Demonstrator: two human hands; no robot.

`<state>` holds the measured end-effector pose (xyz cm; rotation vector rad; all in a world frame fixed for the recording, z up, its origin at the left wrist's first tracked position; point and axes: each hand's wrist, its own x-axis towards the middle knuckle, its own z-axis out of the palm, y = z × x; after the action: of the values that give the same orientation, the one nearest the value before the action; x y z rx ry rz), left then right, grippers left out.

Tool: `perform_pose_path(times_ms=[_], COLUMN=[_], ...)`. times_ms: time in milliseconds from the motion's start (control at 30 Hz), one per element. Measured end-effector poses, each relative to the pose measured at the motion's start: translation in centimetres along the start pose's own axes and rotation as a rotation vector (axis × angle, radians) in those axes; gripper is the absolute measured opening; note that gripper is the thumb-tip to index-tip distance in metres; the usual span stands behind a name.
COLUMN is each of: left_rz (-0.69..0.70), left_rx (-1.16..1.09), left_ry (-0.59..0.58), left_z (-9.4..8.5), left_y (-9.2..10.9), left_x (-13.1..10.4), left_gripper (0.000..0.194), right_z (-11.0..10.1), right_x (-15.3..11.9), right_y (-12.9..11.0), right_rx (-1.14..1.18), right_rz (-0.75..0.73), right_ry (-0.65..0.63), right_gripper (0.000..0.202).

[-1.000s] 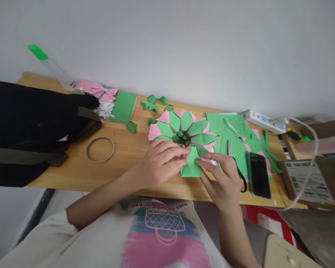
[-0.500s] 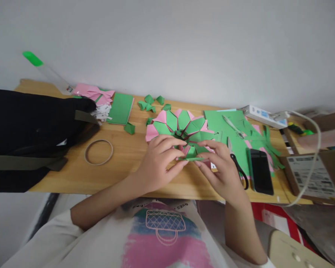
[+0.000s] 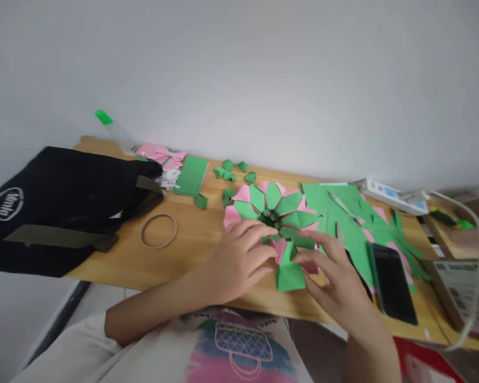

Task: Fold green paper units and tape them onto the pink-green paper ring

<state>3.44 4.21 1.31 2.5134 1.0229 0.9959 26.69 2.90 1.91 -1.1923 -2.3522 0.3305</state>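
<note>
Both hands at paper ring (image 3: 277, 210), mostly assembled.
Left hand (image 3: 239, 260) and right hand (image 3: 335, 276), fingers spread, press green unit (image 3: 289, 276) at its near edge; loose folded pieces (image 3: 229, 170) remain unused.

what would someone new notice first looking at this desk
The pink and green folded paper ring in the middle of the wooden table draws the eye first, with the left hand and right hand resting on its near edge. A big black bag fills the left end, and green paper sheets with a dark phone lie to the right.
</note>
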Motion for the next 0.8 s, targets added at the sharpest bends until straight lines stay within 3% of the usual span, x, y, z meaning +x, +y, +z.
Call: perform_pose_path(times_ms=[133, 233, 300, 400, 500, 633, 800], left_rz=[-0.115, -0.389, -0.501, -0.579, -0.592, -0.568, -0.539], left_rx=[0.032, 0.156, 0.189, 0.150, 0.068, -0.039, -0.215], left_ry=[-0.006, 0.061, 0.093, 0.061, 0.006, -0.031, 0.006], left_z=[-1.8, -3.0, -3.7, -4.2, -4.0, -3.9, -5.5], left_y=[-1.9, -5.9, -9.1, -13.2, -15.5, -16.2, -13.7], left_x=[-2.8, -4.9, -5.7, -5.8, -4.9, -3.7, -3.6], left_gripper=[0.016, 0.019, 0.022, 0.025, 0.026, 0.012, 0.016], right_z=[1.0, 2.2, 2.8, 3.2, 3.1, 2.3, 0.4], right_x=[-1.6, -1.8, -1.5, -0.6, 0.0, -0.3, -2.4], right_y=[0.0, 0.4, 0.9, 1.6, 2.0, 2.2, 1.8], right_rx=[-0.137, -0.308, -0.394, -0.442, -0.463, -0.503, -0.525], right_rz=[0.042, 0.055, 0.013, -0.032, -0.027, -0.006, 0.083], right_ry=[0.060, 0.173, 0.224, 0.278, 0.304, 0.230, 0.103], right_gripper=[0.031, 0.031, 0.027, 0.026, 0.031, 0.030, 0.034])
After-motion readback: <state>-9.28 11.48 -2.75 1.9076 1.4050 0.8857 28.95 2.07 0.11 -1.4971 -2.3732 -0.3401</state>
